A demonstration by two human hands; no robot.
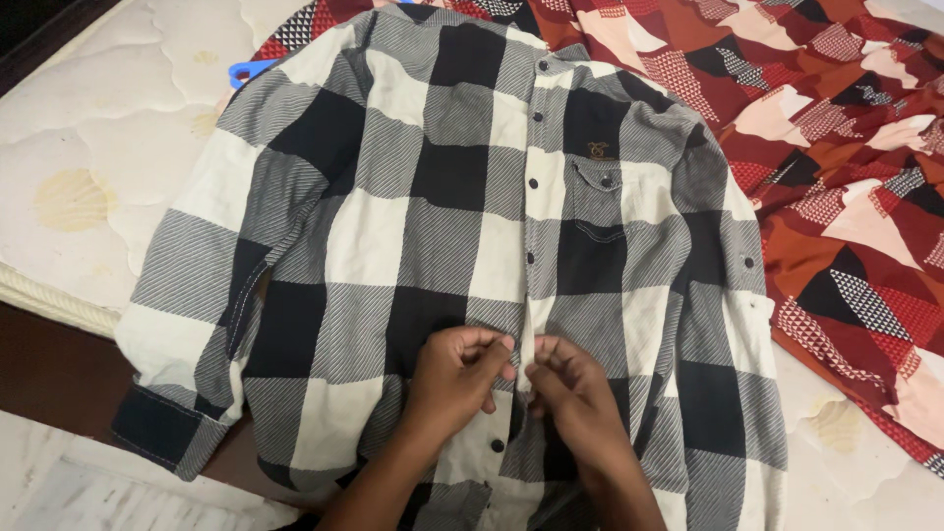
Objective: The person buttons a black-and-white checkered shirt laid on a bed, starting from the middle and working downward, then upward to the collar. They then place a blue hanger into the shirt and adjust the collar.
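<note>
A black, white and grey checked shirt (433, 197) lies spread front-up on a mattress, collar away from me, with dark buttons down its placket (532, 256) and a chest pocket (597, 197). My left hand (454, 379) pinches the left edge of the placket low on the shirt. My right hand (575, 393) pinches the right edge beside it, fingertips nearly touching the left hand's. The button at that spot is hidden by my fingers. Both sleeves lie along the shirt's sides.
A red, orange and pink patterned cloth (836, 128) lies to the right, partly under the shirt. The white quilted mattress (88, 147) extends left, a blue plastic piece (248, 71) showing by the shoulder. A dark floor strip (49, 374) and pale surface sit at lower left.
</note>
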